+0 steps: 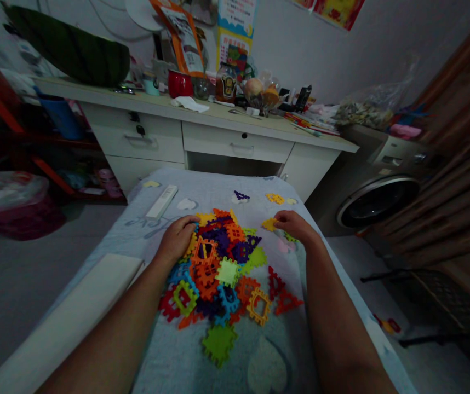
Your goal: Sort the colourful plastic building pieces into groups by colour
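Step in hand, as judged from the pose: handling a single piece. The right hand [294,225] pinches one yellow piece [270,223] between thumb and fingertips; the pinch is closed, the remaining fingers curled. The left hand [177,239] is half curled at the left edge of a pile [227,272] of notched plastic pieces. Its fingertips touch the pile — whether they grip a piece cannot be told. The pile lies between the hands and extends nearer to the body than either.

Next move: likely calls for a steady pinch on the yellow piece and clearance over the green piece [290,237] just below the right hand.

Count:
- Pile: one; its overlapping pieces cannot be counted reliably.
- Beyond the right hand: one yellow openwork piece [275,197].
- Beyond and left of the right hand: one purple triangle [240,194].
- Nearer than the right hand: two red triangles [286,303].
- Nearer than both hands: one green square [219,343].
- Beyond the left hand, leftward: one white bar [162,202].
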`<action>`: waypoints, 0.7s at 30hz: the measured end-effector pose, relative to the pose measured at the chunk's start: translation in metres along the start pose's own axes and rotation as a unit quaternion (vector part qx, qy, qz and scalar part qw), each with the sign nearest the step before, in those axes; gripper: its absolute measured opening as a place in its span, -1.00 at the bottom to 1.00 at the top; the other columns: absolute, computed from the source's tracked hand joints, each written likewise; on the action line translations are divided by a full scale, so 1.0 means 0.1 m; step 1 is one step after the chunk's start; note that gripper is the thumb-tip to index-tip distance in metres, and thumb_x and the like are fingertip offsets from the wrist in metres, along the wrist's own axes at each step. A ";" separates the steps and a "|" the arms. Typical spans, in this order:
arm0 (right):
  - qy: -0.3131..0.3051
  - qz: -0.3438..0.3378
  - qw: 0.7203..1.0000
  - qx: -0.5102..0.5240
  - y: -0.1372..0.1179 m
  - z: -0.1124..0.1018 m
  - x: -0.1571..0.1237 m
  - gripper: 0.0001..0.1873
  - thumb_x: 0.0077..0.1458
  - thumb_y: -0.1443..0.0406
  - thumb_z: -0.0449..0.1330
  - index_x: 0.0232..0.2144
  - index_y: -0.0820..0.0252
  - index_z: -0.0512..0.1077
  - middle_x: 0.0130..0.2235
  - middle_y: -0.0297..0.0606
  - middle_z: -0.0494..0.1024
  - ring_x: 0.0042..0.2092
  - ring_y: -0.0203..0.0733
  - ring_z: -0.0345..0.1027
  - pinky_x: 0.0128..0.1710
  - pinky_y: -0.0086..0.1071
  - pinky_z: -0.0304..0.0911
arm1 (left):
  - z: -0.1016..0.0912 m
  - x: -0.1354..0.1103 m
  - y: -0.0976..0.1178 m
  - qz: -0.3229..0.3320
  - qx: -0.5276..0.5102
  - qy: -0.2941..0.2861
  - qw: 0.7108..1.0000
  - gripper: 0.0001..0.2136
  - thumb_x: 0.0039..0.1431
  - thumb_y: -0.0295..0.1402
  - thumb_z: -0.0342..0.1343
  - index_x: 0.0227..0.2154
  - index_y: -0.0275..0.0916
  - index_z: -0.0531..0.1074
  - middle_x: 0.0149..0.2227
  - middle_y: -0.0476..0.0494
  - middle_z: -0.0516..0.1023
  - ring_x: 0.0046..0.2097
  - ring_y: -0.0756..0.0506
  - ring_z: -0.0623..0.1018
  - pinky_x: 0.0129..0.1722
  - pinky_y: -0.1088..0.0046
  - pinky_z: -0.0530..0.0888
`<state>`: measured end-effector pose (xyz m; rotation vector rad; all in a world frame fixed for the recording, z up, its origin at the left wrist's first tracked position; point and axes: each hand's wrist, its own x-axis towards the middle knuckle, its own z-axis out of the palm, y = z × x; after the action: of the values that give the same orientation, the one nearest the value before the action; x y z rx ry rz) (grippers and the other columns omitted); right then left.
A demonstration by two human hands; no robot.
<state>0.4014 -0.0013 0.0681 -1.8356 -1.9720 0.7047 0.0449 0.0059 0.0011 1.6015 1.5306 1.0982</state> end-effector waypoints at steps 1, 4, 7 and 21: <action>0.037 0.014 0.999 0.034 0.07 0.00 0.03 -0.91 -0.03 0.30 0.15 -0.52 0.21 0.38 -0.52 -0.43 0.33 -0.47 -0.37 0.15 -0.47 -0.50 0.06 | 0.00 0.00 0.00 0.002 0.001 0.000 1.000 -0.63 -0.01 -0.23 -0.03 -0.19 -0.19 0.56 -0.09 -0.10 0.62 -0.01 -0.20 0.52 0.12 0.27 0.37; 0.149 0.072 0.976 0.144 0.25 -0.01 0.19 -0.88 -0.05 0.26 0.16 -0.53 0.21 0.36 -0.57 -0.45 0.28 -0.52 -0.39 0.12 -0.53 -0.52 0.05 | 0.00 0.01 -0.02 0.005 0.006 -0.001 1.000 -0.63 0.00 -0.21 -0.03 -0.19 -0.19 0.55 -0.08 -0.11 0.61 0.00 -0.20 0.52 0.13 0.26 0.36; 0.243 0.139 0.929 0.242 0.37 -0.03 0.43 -0.89 -0.12 0.33 0.18 -0.44 0.20 0.34 -0.61 -0.47 0.28 -0.56 -0.38 0.16 -0.57 -0.52 0.11 | -0.01 0.02 -0.02 0.007 0.013 -0.006 1.000 -0.61 0.01 -0.21 -0.04 -0.18 -0.20 0.55 -0.06 -0.13 0.60 0.00 -0.21 0.53 0.15 0.24 0.35; 0.270 0.185 0.908 0.261 0.53 -0.11 1.12 -0.75 -0.15 0.33 0.33 -0.50 0.14 0.29 -0.68 -0.51 0.17 -0.62 -0.32 0.23 -0.60 -0.46 0.23 | -0.01 0.01 -0.02 0.012 0.014 -0.006 1.000 -0.64 0.03 -0.22 -0.04 -0.19 -0.19 0.55 -0.07 -0.11 0.60 0.00 -0.20 0.53 0.14 0.27 0.35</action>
<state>0.4403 0.1129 0.0379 -1.8089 -0.9799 0.6503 0.0430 0.0069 -0.0005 1.6462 1.5281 1.0821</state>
